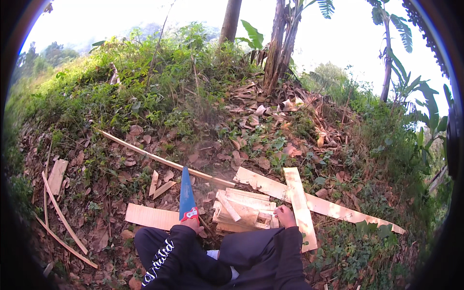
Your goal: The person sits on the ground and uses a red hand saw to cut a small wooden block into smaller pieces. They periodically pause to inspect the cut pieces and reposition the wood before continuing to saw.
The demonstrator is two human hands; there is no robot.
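Observation:
My left hand [193,224] grips the red-and-white handle of a hand saw whose blue blade [185,192] points away from me, tip up over the ground. My right hand [285,216] rests with curled fingers on the near right edge of a small stack of pale cut wood pieces [241,209] and touches the lower part of a narrow plank [299,205]. Both forearms wear dark sleeves, the left with white lettering. My dark-trousered knees fill the lower middle.
A long broad plank [328,205] lies diagonally behind the stack. A flat board [151,216] lies left of the saw, a long thin strip [159,157] runs up-left, and more slats [60,215] lie at far left. Leaf-littered slope, tree trunks [280,43] beyond.

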